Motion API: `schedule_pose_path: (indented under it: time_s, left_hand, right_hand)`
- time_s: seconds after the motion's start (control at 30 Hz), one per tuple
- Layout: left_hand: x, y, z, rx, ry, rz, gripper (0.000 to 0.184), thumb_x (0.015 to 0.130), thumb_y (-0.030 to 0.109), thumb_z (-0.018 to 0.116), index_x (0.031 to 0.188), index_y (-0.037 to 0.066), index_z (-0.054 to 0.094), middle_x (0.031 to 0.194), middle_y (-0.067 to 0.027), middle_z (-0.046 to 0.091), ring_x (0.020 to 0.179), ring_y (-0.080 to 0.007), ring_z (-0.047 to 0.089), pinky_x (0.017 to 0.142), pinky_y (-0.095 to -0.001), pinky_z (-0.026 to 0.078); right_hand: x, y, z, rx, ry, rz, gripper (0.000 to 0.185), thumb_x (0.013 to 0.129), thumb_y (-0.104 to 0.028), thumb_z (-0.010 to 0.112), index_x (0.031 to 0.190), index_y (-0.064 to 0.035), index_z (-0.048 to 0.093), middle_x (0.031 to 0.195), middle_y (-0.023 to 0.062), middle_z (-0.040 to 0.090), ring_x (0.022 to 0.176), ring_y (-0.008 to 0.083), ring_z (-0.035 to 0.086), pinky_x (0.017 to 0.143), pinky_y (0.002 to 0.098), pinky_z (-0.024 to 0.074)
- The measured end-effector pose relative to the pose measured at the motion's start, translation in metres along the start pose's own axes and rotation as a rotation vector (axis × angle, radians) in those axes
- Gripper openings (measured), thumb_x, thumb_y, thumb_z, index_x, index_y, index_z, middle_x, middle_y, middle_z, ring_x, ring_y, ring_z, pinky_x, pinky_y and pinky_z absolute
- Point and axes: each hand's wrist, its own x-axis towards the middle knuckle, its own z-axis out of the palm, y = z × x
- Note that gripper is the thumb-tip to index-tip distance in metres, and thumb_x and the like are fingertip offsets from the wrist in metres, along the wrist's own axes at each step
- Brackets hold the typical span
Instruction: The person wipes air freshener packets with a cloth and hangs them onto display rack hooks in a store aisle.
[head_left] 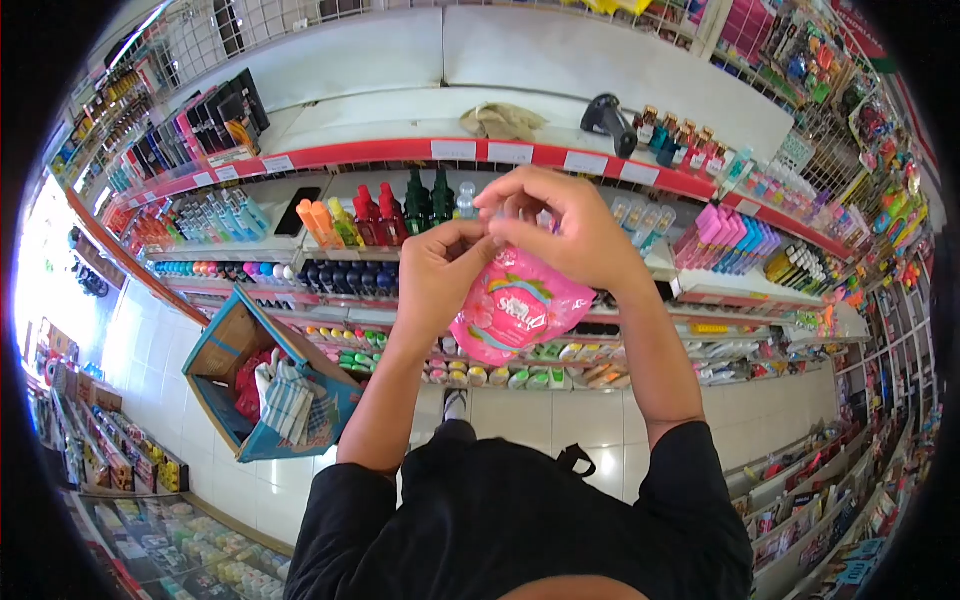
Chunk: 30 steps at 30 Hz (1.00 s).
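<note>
Head view: your left hand (438,278) and right hand (565,228) are together, pinching the pink packet (520,318) before the far shelf (350,118); a box (322,422) is standing left.

White shelves (350,125), pale tiled floor (520,412), wire grids (190,50)

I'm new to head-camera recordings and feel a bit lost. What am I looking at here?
There is no machine: a person works bare-handed. The single picture, rounded by a wide lens, comes from a camera on their head, looking forward and down past their black shirt. The left hand pinches a pink flower-printed pouch near its top; the right hand is there too, its grip harder to see. On the white shelf beyond lie a crumpled cloth and a black barcode scanner.
</note>
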Motion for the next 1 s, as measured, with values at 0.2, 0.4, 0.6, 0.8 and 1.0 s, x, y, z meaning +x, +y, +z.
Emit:
schedule_pose_path:
  time_s: [0.2, 0.4, 0.6, 0.8, 1.0]
  left_hand:
    - [0.037, 0.011, -0.002, -0.05, -0.044, -0.034, 0.012, 0.085, 0.005, 0.066, 0.094, -0.003, 0.067, 0.082, -0.0025, 0.066, 0.075, -0.0044, 0.057, 0.068, -0.0191, 0.046]
    - [0.093, 0.027, -0.003, -0.093, -0.021, 0.113, 0.017, 0.084, 0.009, 0.068, 0.097, -0.002, 0.066, 0.08, -0.0024, 0.067, 0.074, -0.004, 0.058, 0.066, -0.0192, 0.047]
    - [0.15, 0.059, -0.016, 0.051, -0.189, 0.171, 0.018, 0.085, 0.01, 0.067, 0.099, -0.001, 0.063, 0.079, -0.0036, 0.066, 0.07, -0.0052, 0.058, 0.064, -0.0205, 0.046]
    - [0.204, 0.084, -0.035, 0.141, -0.092, 0.337, 0.015, 0.086, 0.013, 0.066, 0.092, -0.002, 0.064, 0.073, -0.0019, 0.064, 0.068, -0.005, 0.056, 0.061, -0.0215, 0.046]
    - [0.247, 0.1, -0.064, 0.215, -0.032, 0.361, 0.019, 0.09, 0.017, 0.062, 0.095, -0.001, 0.063, 0.081, -0.0003, 0.062, 0.075, -0.0039, 0.053, 0.067, -0.0201, 0.042]
  right_hand:
    - [0.031, 0.006, -0.019, 0.026, -0.035, 0.032, 0.024, 0.087, 0.002, 0.054, 0.108, -0.0007, 0.065, 0.092, 0.0083, 0.067, 0.084, 0.0124, 0.061, 0.08, 0.0254, 0.0485]
    - [0.076, 0.006, -0.039, 0.105, 0.177, -0.021, 0.011, 0.089, -0.001, 0.054, 0.098, 0.0036, 0.058, 0.084, 0.0106, 0.069, 0.073, 0.0109, 0.063, 0.066, 0.0243, 0.0507]
    - [0.151, -0.021, -0.092, -0.105, 0.242, -0.223, 0.006, 0.087, -0.004, 0.058, 0.088, 0.0016, 0.056, 0.078, 0.007, 0.067, 0.067, 0.0103, 0.062, 0.061, 0.0229, 0.0494]
    - [0.213, -0.04, -0.122, -0.49, 0.329, -0.257, 0.005, 0.083, -0.008, 0.064, 0.083, -0.0034, 0.066, 0.072, 0.0, 0.063, 0.064, 0.0038, 0.054, 0.059, 0.0194, 0.0427]
    - [0.277, -0.054, -0.114, -0.356, 0.405, -0.236, 0.01, 0.082, -0.005, 0.067, 0.082, 0.0012, 0.059, 0.067, 0.004, 0.062, 0.06, 0.0093, 0.059, 0.055, 0.022, 0.0464]
